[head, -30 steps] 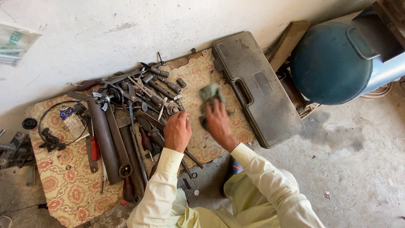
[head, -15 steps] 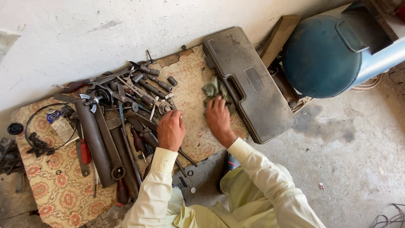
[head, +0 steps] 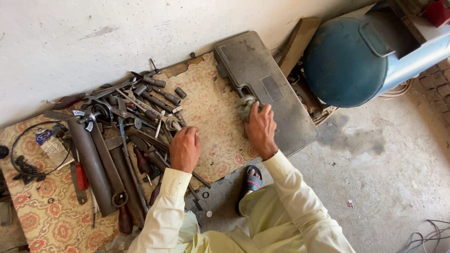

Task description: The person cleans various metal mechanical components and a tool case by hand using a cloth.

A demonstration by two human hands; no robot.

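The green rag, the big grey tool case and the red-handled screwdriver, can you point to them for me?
green rag (head: 244,106), head view, on the bunched cloth above the right hand's fingers.
grey tool case (head: 255,70), head view, on its flat lid.
red-handled screwdriver (head: 81,175), head view, on the red handle.

Grey-green rag (head: 244,106), grey case (head: 276,100), red-and-cream floral mat (head: 213,112)

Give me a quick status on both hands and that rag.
Right hand shut on green rag, pressed at edge of grey tool case. Left hand resting on tool pile, grip hidden. Nothing blocking the rag.
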